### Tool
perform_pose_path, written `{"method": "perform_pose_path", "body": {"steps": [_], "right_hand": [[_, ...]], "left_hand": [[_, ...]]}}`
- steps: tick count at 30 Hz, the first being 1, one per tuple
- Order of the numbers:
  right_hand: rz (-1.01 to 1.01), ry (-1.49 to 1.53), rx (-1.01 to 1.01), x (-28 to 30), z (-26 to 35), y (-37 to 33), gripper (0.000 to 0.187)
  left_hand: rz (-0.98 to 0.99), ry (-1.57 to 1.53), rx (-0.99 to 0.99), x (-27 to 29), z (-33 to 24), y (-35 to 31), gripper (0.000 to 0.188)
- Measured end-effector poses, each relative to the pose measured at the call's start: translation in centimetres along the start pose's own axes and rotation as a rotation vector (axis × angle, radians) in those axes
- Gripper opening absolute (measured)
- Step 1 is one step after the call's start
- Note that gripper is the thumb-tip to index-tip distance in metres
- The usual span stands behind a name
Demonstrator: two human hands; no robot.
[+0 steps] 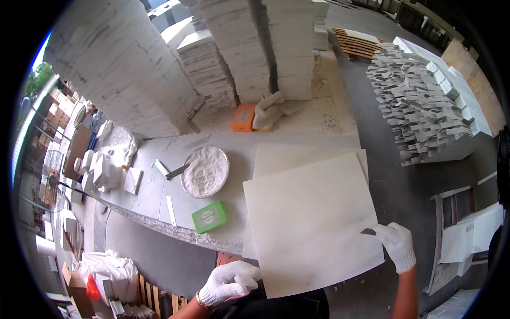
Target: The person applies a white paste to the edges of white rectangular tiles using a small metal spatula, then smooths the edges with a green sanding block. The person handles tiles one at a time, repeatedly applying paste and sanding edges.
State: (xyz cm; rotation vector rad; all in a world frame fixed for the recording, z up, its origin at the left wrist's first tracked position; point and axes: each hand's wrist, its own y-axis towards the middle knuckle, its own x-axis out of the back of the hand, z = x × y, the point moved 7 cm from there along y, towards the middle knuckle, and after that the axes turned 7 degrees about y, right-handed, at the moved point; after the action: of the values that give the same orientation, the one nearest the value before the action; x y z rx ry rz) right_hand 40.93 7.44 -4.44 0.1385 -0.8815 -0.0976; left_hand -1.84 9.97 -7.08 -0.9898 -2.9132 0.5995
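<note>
A large white square sheet (313, 228) lies slanted over other pale sheets (303, 154), its near part jutting past the table's front edge. At its near left edge my left hand (229, 282), in a white knit glove, is closed with curled fingers on the sheet's rim. My right hand (396, 245), gloved the same way, pinches a small dark scraper blade (367, 231) above the sheet's right side. Its handle, if any, is hidden by the fingers. Left of the sheets stands a round bowl of white paste (206, 171), with a putty knife (177, 171) resting on its rim.
A green box (209, 216) and a white strip (170, 211) lie near the table's front edge. Behind are an orange box (244, 117), a crumpled glove (272, 110) and tall stacks of white boards (287, 48). Piled white strips (419, 101) stand at the right.
</note>
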Motion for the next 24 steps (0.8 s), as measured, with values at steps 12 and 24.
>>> {"method": "perform_pose_path", "body": {"steps": [12,24], "right_hand": [[0.052,-0.006,-0.106,-0.9,-0.4,0.4,0.020],[0.072,0.310,-0.387,1.1,-0.9,-6.1,0.016]], "left_hand": [[-0.221,-0.076,0.064,2.9,2.7,-3.1,0.039],[-0.229,-0.256,0.082,3.9,5.0,-4.7,0.025]]}}
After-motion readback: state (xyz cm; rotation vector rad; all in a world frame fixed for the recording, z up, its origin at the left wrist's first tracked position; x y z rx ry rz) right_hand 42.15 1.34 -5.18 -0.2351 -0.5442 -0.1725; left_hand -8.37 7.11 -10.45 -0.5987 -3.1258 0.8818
